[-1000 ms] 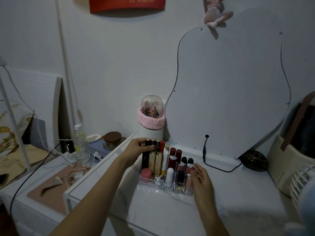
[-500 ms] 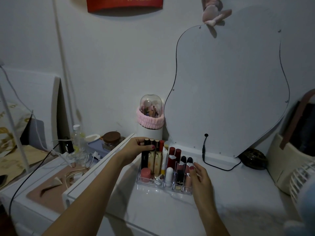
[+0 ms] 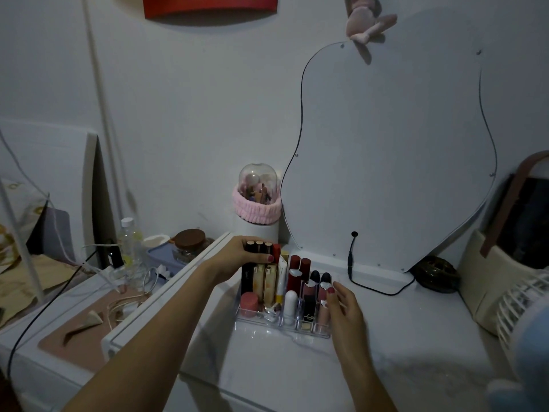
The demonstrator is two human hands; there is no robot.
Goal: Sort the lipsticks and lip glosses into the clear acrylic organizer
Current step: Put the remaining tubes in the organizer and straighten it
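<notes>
While the left hand (image 3: 237,257) curls around the tall gold lip gloss tubes (image 3: 264,275) at the acrylic organizer's (image 3: 282,324) back left, the right hand (image 3: 344,304) rests relaxed fingers against its right wall; steady that side and seat the tubes upright, gently.

Between the hands, an organizer (image 3: 322,333) of clear, glossy plastic is seen — its tubes (image 3: 269,276) are finished in shiny gold and black. Beyond the left hand (image 3: 237,260), a fluffy pink cloth band (image 3: 255,208) is wrapped below a glassy dome (image 3: 258,176).
</notes>
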